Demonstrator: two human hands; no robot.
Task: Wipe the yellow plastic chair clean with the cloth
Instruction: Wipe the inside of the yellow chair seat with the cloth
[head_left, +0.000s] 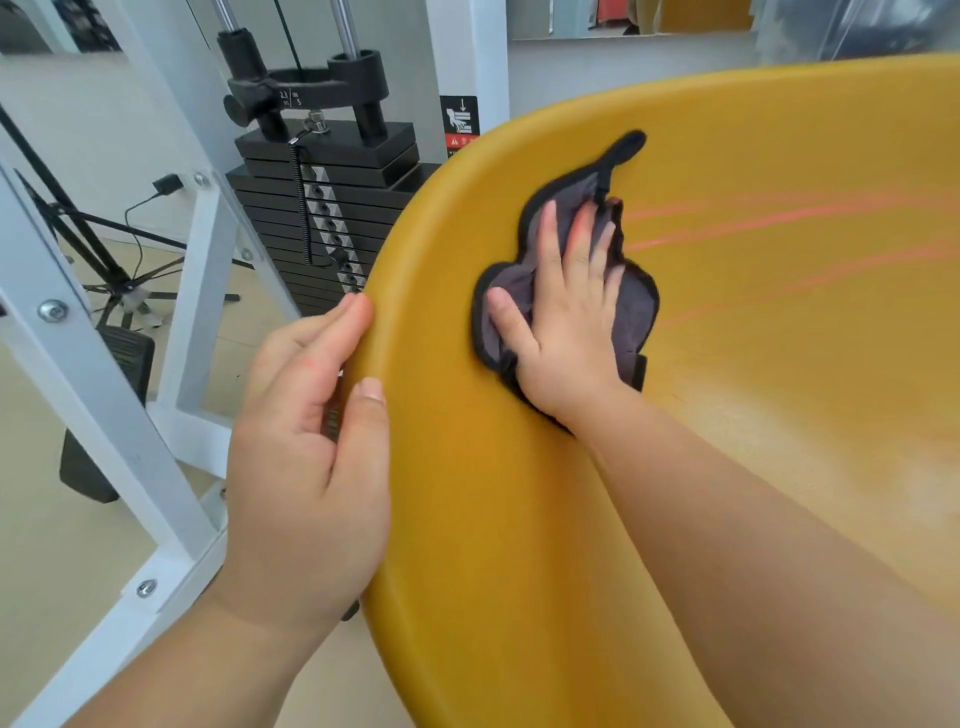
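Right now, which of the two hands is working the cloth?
The right hand, pressed flat on the grey cloth against the yellow chair. The left hand only grips the chair's rim, touching no cloth.

Edges: yellow chair (519, 519) runs off right and bottom; underside hidden. Cloth (566, 202): middle covered by right hand (566, 332). Left hand (306, 467): some fingertips behind the rim. Weight stack (322, 208): lower plates behind chair. Warning label (460, 124): print too small, possibly a pinch warning.
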